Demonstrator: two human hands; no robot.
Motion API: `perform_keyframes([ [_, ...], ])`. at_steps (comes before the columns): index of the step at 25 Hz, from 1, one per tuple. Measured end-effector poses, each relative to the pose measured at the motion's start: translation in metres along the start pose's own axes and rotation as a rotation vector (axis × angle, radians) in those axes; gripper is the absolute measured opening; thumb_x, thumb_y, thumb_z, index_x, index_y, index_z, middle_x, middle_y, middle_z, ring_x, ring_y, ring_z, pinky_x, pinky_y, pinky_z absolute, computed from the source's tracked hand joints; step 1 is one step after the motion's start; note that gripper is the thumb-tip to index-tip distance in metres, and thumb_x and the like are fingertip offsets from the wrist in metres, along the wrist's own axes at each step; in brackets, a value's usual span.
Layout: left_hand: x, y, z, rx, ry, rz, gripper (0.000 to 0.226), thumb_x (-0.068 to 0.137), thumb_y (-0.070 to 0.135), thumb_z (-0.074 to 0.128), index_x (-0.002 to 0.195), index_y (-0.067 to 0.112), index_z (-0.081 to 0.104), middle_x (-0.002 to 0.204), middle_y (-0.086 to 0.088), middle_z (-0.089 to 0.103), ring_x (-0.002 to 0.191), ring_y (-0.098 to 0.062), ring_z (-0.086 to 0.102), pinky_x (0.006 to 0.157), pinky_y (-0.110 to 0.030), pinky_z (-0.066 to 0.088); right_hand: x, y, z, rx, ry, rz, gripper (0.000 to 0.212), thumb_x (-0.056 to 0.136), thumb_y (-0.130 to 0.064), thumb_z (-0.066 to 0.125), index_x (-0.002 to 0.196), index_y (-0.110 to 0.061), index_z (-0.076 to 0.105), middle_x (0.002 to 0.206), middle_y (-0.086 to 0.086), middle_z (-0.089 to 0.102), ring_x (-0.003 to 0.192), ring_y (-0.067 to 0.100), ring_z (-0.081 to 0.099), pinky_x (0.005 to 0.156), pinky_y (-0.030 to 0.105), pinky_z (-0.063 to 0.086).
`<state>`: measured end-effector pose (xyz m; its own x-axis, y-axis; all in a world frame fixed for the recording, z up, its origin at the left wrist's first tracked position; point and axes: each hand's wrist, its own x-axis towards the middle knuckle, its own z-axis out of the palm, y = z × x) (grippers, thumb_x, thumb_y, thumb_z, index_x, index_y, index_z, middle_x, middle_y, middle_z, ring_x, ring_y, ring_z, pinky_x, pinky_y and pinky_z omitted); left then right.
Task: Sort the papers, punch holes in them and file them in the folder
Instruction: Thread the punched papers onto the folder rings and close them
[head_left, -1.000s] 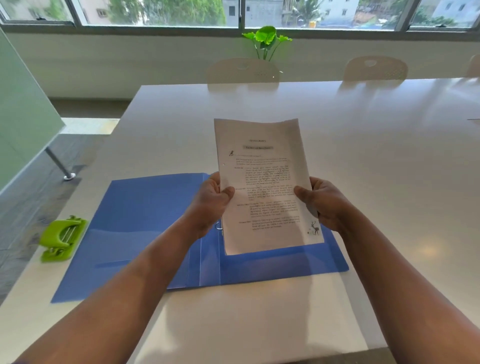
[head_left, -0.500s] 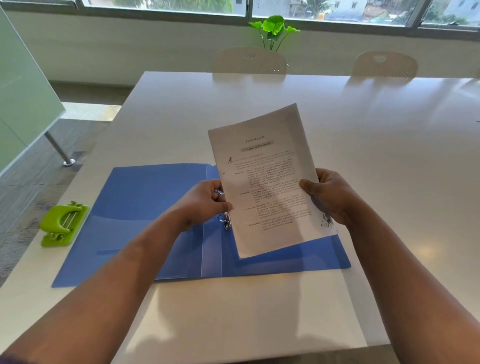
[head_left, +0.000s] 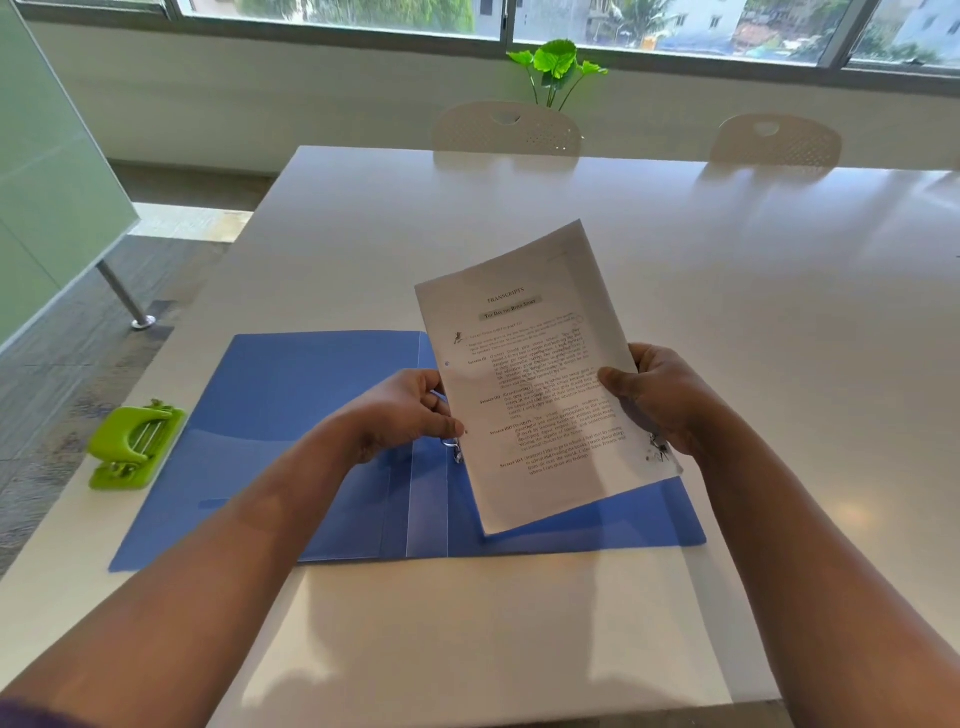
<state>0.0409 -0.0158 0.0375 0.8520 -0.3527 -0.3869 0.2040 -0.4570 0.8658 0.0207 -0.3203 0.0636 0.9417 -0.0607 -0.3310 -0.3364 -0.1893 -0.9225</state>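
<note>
I hold a stack of printed papers (head_left: 540, 384) tilted over the right half of an open blue folder (head_left: 291, 415) that lies flat on the white table (head_left: 467, 623). My left hand (head_left: 400, 410) pinches the papers' left edge, where a punched hole shows. My right hand (head_left: 660, 395) grips their right edge. The folder's metal rings (head_left: 453, 448) peek out just below my left hand, beside the papers' left edge. A green hole punch (head_left: 132, 441) rests left of the folder near the table's edge.
Two white chairs (head_left: 506, 130) stand at the table's far side, with a green plant (head_left: 556, 67) behind them by the window. The table's left edge runs close to the hole punch; a frosted glass partition (head_left: 47, 182) stands on the left.
The papers have tilted clockwise and come lower toward the folder's rings. My left hand slid down their left edge. The camera has dipped a little.
</note>
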Motion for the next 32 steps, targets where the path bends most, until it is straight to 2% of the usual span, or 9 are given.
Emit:
perform_keyframes([
  [3, 0.001, -0.001, 0.001, -0.018, -0.026, -0.002, 0.05, 0.084, 0.001, 0.079, 0.128, 0.016, 0.059, 0.099, -0.007, 0.079, 0.1, -0.019, 0.075, 0.102, -0.039, 0.052, -0.002, -0.001, -0.002, -0.056, -0.009, 0.002, 0.019, 0.101, -0.012, 0.061, 0.119, -0.018, 0.066, 0.11, 0.005, 0.077, 0.098, 0.028, 0.076, 0.083, 0.052, 0.063],
  [7, 0.001, 0.003, 0.006, -0.008, -0.018, -0.006, 0.044, 0.085, 0.001, 0.078, 0.123, 0.017, 0.062, 0.099, -0.004, 0.08, 0.097, -0.016, 0.076, 0.093, -0.032, 0.054, -0.004, -0.002, -0.005, -0.048, -0.019, 0.005, 0.022, 0.101, -0.01, 0.06, 0.122, -0.016, 0.065, 0.113, 0.007, 0.076, 0.098, 0.028, 0.076, 0.078, 0.048, 0.065],
  [10, 0.002, 0.001, 0.004, -0.008, 0.029, -0.018, 0.037, 0.085, 0.002, 0.078, 0.116, 0.016, 0.064, 0.098, -0.005, 0.08, 0.097, -0.019, 0.076, 0.094, -0.036, 0.056, -0.002, -0.004, -0.005, -0.002, -0.019, 0.004, 0.023, 0.1, -0.009, 0.06, 0.122, -0.014, 0.065, 0.115, 0.009, 0.075, 0.102, 0.031, 0.075, 0.088, 0.057, 0.061],
  [14, 0.002, 0.0, 0.004, -0.008, 0.055, -0.024, 0.033, 0.086, 0.001, 0.077, 0.112, 0.015, 0.064, 0.098, -0.006, 0.079, 0.097, -0.02, 0.076, 0.093, -0.036, 0.057, -0.001, -0.008, -0.004, -0.028, -0.012, -0.013, 0.024, 0.101, -0.01, 0.061, 0.124, -0.015, 0.065, 0.115, 0.006, 0.076, 0.1, 0.028, 0.075, 0.082, 0.05, 0.064],
  [17, 0.003, 0.002, 0.008, -0.001, 0.044, -0.024, 0.034, 0.085, 0.001, 0.077, 0.114, 0.014, 0.064, 0.097, -0.004, 0.08, 0.094, -0.018, 0.076, 0.091, -0.035, 0.058, 0.001, -0.004, -0.006, -0.059, 0.003, -0.001, 0.022, 0.1, -0.012, 0.062, 0.12, -0.02, 0.067, 0.113, 0.005, 0.076, 0.101, 0.03, 0.075, 0.087, 0.057, 0.061],
  [22, 0.005, 0.005, 0.012, 0.009, 0.06, -0.005, 0.042, 0.08, -0.003, 0.081, 0.114, 0.011, 0.061, 0.092, -0.008, 0.08, 0.093, -0.021, 0.077, 0.093, -0.038, 0.06, 0.0, 0.003, -0.011, -0.067, 0.016, 0.018, 0.023, 0.101, -0.012, 0.061, 0.123, -0.017, 0.064, 0.111, 0.005, 0.075, 0.099, 0.026, 0.074, 0.071, 0.042, 0.064],
  [26, 0.005, 0.008, 0.014, 0.009, 0.064, 0.016, 0.049, 0.078, -0.005, 0.081, 0.116, 0.014, 0.057, 0.09, -0.008, 0.079, 0.087, -0.019, 0.076, 0.088, -0.036, 0.061, 0.0, 0.023, -0.011, 0.05, 0.026, 0.089, 0.021, 0.101, -0.007, 0.058, 0.122, -0.009, 0.062, 0.116, 0.012, 0.073, 0.102, 0.031, 0.073, 0.081, 0.048, 0.063],
  [30, 0.009, 0.013, 0.013, 0.037, 0.196, -0.002, 0.024, 0.089, 0.007, 0.071, 0.111, 0.013, 0.062, 0.092, -0.01, 0.076, 0.072, -0.014, 0.066, 0.069, -0.024, 0.054, -0.001, 0.03, -0.007, 0.062, 0.052, 0.09, 0.017, 0.102, -0.008, 0.057, 0.118, -0.009, 0.062, 0.114, 0.01, 0.073, 0.1, 0.03, 0.072, 0.071, 0.043, 0.062],
  [32, 0.016, 0.012, 0.013, 0.043, 0.285, 0.015, 0.015, 0.093, 0.014, 0.069, 0.107, 0.013, 0.064, 0.091, -0.006, 0.07, 0.07, -0.013, 0.059, 0.065, -0.023, 0.05, 0.0, 0.031, -0.007, 0.058, 0.059, 0.086, 0.015, 0.102, -0.008, 0.057, 0.116, -0.01, 0.063, 0.112, 0.009, 0.073, 0.099, 0.03, 0.072, 0.07, 0.044, 0.061],
])
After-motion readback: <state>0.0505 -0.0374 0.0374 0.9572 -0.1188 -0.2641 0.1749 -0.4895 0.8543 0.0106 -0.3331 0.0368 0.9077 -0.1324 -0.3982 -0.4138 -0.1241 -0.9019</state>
